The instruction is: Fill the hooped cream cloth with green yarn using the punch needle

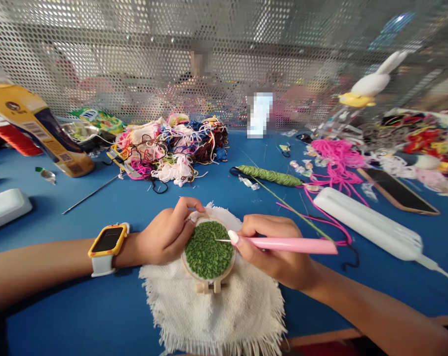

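Green yarn loops [208, 249] fill almost the whole small round wooden hoop [209, 283]. Left hand [167, 236] pinches its rim; right hand [273, 257] grips the pink punch needle [294, 244], poking the edge.

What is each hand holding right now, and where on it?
Right hand grips the pink punch needle near its needle end. Left hand holds the embroidery hoop at its upper left rim.

I'm seeing green loops [208, 249] filling a pale wooden hoop [209, 284] on off-white cloth [216, 306]. The punch needle [294, 244] is pink. The table [61, 316] is blue, the watch [107, 244] yellow and white, the yarn skein [271, 175] green.
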A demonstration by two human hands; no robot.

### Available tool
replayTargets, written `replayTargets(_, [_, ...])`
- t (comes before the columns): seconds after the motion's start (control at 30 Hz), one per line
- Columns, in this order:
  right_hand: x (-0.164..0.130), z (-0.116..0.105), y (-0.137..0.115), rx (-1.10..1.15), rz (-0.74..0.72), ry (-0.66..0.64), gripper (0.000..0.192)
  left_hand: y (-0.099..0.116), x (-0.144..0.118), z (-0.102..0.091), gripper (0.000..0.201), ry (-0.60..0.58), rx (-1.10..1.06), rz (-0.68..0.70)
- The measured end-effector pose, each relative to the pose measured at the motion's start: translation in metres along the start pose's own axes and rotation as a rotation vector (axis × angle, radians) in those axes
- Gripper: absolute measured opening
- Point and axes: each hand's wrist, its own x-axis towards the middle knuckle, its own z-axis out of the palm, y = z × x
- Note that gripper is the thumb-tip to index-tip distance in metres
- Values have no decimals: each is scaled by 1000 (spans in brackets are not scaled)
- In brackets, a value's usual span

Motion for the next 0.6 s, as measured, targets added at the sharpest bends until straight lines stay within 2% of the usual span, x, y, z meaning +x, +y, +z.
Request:
replayTargets(0.13, [0,0,-1,-6,-9,-37,28,0,-1,0,15,-10,2,-5])
replayTargets(0.43, [-1,2,0,-19,-24,-27,28,-1,0,0,15,0,-8,6])
replayTargets(0.6, [-3,7,-1,-92,-113,-77,21,0,-1,0,16,11,39,20])
